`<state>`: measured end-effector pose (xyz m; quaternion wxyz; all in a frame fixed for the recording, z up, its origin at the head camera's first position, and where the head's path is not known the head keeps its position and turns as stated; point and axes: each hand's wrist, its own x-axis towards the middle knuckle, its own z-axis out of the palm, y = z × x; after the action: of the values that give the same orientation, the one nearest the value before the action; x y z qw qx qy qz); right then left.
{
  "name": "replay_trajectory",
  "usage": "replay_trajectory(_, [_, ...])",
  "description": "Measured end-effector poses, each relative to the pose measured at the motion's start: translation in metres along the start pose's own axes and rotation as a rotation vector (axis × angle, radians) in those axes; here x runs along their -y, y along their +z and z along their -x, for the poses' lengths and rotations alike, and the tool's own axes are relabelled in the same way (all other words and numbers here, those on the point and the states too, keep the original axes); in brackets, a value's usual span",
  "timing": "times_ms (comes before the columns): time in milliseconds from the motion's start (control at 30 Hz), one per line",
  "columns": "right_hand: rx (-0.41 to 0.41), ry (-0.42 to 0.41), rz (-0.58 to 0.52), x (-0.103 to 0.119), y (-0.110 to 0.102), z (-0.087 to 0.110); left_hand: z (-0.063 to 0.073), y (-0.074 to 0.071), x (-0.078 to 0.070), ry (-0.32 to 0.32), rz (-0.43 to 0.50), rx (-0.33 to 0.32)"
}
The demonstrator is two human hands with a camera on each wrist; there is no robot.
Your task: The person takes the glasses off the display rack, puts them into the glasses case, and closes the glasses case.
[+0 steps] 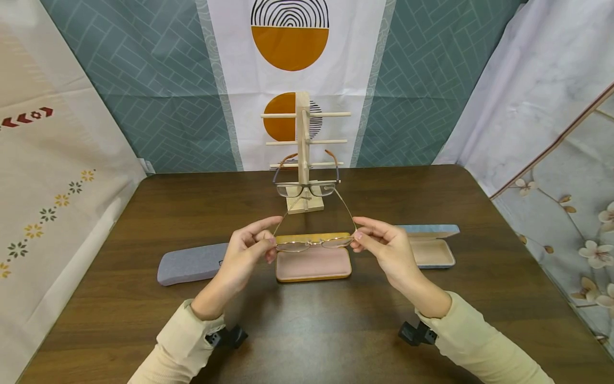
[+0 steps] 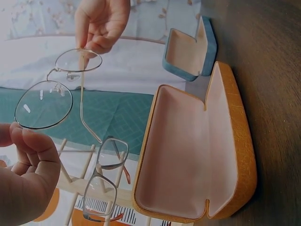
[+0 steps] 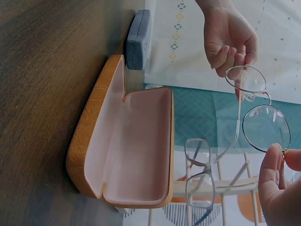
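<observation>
Thin wire-rimmed round eyeglasses [image 1: 293, 246] are held up between both hands, temples unfolded and pointing away toward the back. My left hand [image 1: 245, 253] pinches them at the left hinge, thumb against fingers. At the other hinge, my right hand [image 1: 390, 253] pinches the frame the same way. Below and behind them on the table lies a mustard-yellow glasses case [image 1: 314, 266], lid up, its pink lining bare; both wrist views show nothing inside. Each wrist view also shows the round lenses [image 2: 44, 104] above the case's level.
A wooden eyewear stand [image 1: 303, 144] at the back bears dark-framed glasses [image 1: 306, 190] on a lower rung. Left lies a closed grey-blue case [image 1: 192, 264], partly behind the left hand. Right, a light-blue case [image 1: 434, 252] stands open. The brown table [image 1: 326, 330] meets fabric walls.
</observation>
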<state>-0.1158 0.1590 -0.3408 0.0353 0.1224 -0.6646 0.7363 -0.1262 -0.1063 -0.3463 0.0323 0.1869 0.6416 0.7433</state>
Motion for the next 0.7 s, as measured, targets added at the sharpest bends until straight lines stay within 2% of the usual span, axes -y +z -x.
replay_trajectory(700, [0.004, 0.006, 0.0, -0.0001, 0.0013, 0.0014, -0.0054, -0.0029, 0.0031, -0.044, 0.007, 0.038])
